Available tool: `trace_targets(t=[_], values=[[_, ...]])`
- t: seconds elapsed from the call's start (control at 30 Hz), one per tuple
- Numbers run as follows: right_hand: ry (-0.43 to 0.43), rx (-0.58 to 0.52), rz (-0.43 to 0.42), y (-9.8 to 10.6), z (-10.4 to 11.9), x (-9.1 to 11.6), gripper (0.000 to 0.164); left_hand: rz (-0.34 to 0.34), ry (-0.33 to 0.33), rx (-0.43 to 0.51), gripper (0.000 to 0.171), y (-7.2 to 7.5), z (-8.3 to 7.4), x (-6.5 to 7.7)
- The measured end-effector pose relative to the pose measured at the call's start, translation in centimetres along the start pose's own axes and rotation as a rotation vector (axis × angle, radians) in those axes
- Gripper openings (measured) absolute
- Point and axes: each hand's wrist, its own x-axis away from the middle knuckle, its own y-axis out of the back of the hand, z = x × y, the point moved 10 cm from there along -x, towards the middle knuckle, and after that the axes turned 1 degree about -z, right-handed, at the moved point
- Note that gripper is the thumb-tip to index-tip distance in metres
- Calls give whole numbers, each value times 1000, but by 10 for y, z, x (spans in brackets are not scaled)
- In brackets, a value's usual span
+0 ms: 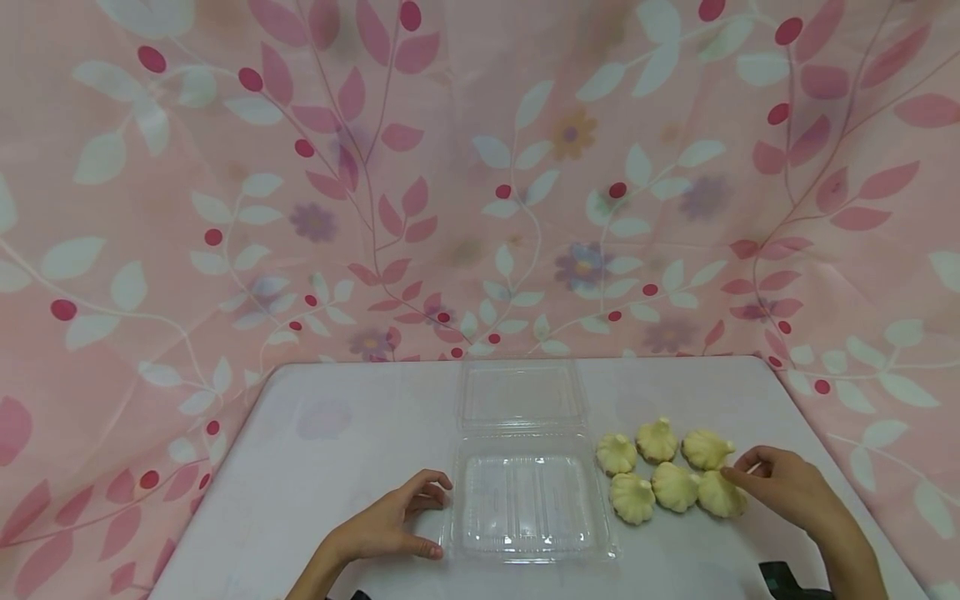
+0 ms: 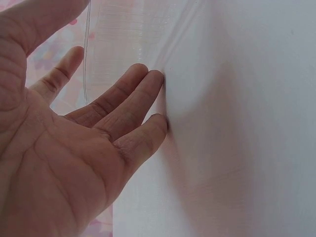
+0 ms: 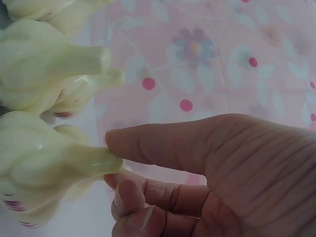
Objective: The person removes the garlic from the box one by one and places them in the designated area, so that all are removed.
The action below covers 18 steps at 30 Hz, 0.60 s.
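Note:
A clear plastic clamshell container [image 1: 534, 510] lies on the white table with its lid [image 1: 521, 397] folded back, away from the person. My left hand [image 1: 397, 518] is at the container's left side with its fingers loosely spread; in the left wrist view some fingertips [image 2: 157, 79] rest on the table. To the right of the container sit several pale yellow garlic bulbs in two rows. At the front right bulb [image 1: 722, 497], my right hand [image 1: 783, 487] pinches the stem between thumb and index finger, as the right wrist view shows the bulb [image 3: 39, 168] up close.
Other garlic bulbs [image 1: 675, 487] stand close together, left of and behind the pinched one. A pink floral cloth [image 1: 480, 183] hangs behind the table [image 1: 315, 467] and along its sides. Dark straps [image 1: 787, 579] show near the wrists.

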Motion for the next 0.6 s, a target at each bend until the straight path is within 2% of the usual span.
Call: trace_targets(t=[0.6], values=[[-6, 18, 4, 1, -5, 1, 49, 0, 18, -25, 82, -1, 6, -1]])
